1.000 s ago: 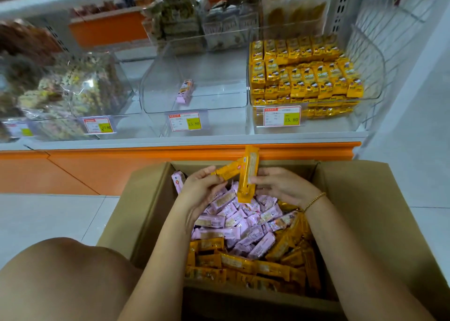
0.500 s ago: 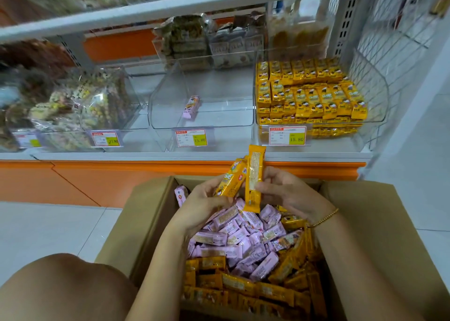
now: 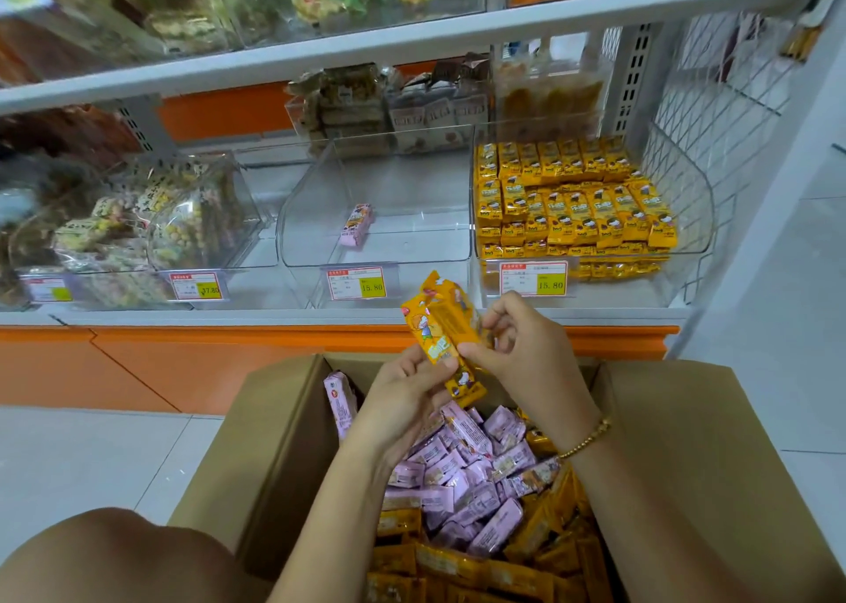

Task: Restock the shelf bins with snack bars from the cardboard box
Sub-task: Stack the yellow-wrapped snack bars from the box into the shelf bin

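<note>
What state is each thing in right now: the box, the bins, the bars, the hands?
cardboard box: open, filled with loose snack bars.
middle bin: nearly empty, one pink bar inside.
right bin: stocked with yellow packs.
orange bars: held above the box, tilted.
left hand: grips the orange bars from below.
right hand: pinches the same orange bars.

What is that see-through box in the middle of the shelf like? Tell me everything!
The middle bin is clear, shiny plastic with rounded front corners and an open top. It sits on the white shelf, left of the bin of yellow packs. Only one pink snack bar lies inside. A red-and-yellow price tag reading 15.80 hangs at its front.
</note>
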Tool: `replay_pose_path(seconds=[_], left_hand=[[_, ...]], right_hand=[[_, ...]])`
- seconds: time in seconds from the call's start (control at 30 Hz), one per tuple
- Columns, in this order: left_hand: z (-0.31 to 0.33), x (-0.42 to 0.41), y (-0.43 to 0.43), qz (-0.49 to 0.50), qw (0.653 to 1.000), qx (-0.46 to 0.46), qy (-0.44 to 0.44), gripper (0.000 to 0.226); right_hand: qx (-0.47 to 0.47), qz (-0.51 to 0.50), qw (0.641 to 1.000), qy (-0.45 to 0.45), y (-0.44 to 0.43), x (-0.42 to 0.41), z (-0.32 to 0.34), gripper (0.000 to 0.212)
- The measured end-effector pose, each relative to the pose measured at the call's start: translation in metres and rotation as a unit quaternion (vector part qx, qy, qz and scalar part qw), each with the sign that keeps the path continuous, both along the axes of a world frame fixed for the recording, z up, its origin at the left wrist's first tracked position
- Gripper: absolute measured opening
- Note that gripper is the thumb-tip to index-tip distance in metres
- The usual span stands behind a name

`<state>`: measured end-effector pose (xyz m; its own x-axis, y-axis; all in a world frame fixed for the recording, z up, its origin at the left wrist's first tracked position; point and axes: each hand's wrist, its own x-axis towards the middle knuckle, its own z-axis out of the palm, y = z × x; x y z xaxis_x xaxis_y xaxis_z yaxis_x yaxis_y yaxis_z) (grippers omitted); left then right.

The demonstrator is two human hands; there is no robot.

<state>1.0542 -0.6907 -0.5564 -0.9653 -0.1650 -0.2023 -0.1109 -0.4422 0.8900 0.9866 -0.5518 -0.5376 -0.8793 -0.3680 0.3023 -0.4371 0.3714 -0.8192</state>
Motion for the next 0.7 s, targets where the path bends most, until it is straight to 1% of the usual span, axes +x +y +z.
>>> replay_pose_path(seconds=[0.07, 0.13, 0.23, 0.3, 0.33, 0.4, 0.47, 0.5, 0.57, 0.63, 0.67, 0.7], left_hand=[[0.005, -0.004, 0.002, 0.019, 0.999, -0.016, 0.02, 0.042], [0.013, -0.008, 0.001, 0.041, 0.998, -0.022, 0.036, 0.043], [0.02, -0.015, 0.001, 0.055, 0.995, -0.043, 0.065, 0.039], [0.026, -0.019, 0.002, 0.063, 0.994, -0.048, 0.071, 0.036], [0.028, -0.022, 0.003, 0.07, 0.994, -0.051, 0.073, 0.037], [0.037, -0.029, 0.006, 0.077, 0.992, -0.062, 0.075, 0.038], [0.045, -0.038, 0.009, 0.074, 0.989, -0.103, 0.079, 0.036], [0.05, -0.043, 0.012, 0.066, 0.986, -0.128, 0.083, 0.035], [0.063, -0.054, 0.018, 0.044, 0.982, -0.161, 0.093, 0.035], [0.077, -0.065, 0.021, 0.039, 0.975, -0.197, 0.092, 0.033], [0.082, -0.072, 0.019, 0.056, 0.963, -0.248, 0.086, 0.034], [0.085, -0.08, 0.016, 0.081, 0.939, -0.324, 0.076, 0.037]], right_hand=[[0.017, 0.007, 1.0, 0.011, 0.001, 0.003, 0.009, 0.026], [0.017, 0.011, 1.0, 0.017, 0.003, 0.004, 0.017, 0.029], [0.009, -0.008, 0.999, 0.043, 0.007, 0.004, 0.023, 0.03], [-0.01, 0.004, 0.999, 0.043, 0.009, 0.002, 0.024, 0.03], [-0.017, 0.017, 0.999, 0.036, 0.01, 0.001, 0.026, 0.034], [-0.019, 0.034, 0.999, 0.033, 0.009, -0.001, 0.026, 0.049], [-0.014, 0.009, 0.998, 0.063, 0.007, -0.004, 0.025, 0.061], [-0.022, -0.015, 0.996, 0.084, 0.006, -0.007, 0.025, 0.061], [-0.044, -0.064, 0.99, 0.117, 0.009, -0.014, 0.031, 0.057], [-0.045, -0.109, 0.983, 0.143, 0.017, -0.029, 0.042, 0.052], [-0.03, -0.137, 0.978, 0.154, 0.022, -0.04, 0.048, 0.049], [-0.008, -0.169, 0.973, 0.158, 0.029, -0.052, 0.054, 0.047]])
